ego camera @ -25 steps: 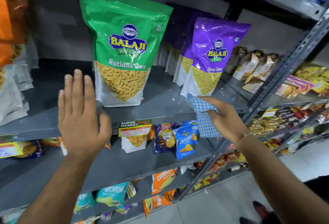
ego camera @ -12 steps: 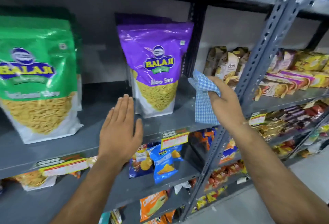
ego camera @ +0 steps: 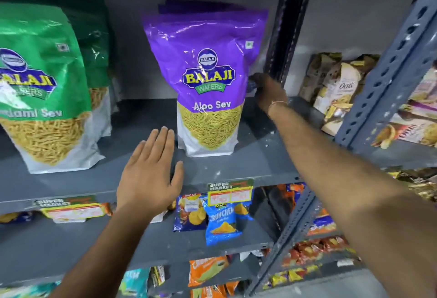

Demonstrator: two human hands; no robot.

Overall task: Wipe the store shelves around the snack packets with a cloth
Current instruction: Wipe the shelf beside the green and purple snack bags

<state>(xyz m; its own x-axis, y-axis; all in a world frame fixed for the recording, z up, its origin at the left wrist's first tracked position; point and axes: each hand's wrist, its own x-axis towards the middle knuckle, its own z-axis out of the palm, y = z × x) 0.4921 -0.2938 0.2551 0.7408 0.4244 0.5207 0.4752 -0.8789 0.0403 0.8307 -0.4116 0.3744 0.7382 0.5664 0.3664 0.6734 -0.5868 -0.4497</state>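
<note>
Your right hand [ego camera: 269, 91] reaches deep beside the purple Aloo Sev packet [ego camera: 208, 80], clutching a barely visible cloth [ego camera: 251, 85]; your left hand [ego camera: 149, 174] hovers flat, released, above the shelf [ego camera: 236, 165].

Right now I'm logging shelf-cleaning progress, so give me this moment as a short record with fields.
shelf: grey metal shelf, white specks on it
right hand: right hand reaching deep beside the purple Aloo Sev packet, cloth barely visible
left hand: left hand open, flat, over the shelf's front edge
other stock: green sev packet at left, upright
</note>
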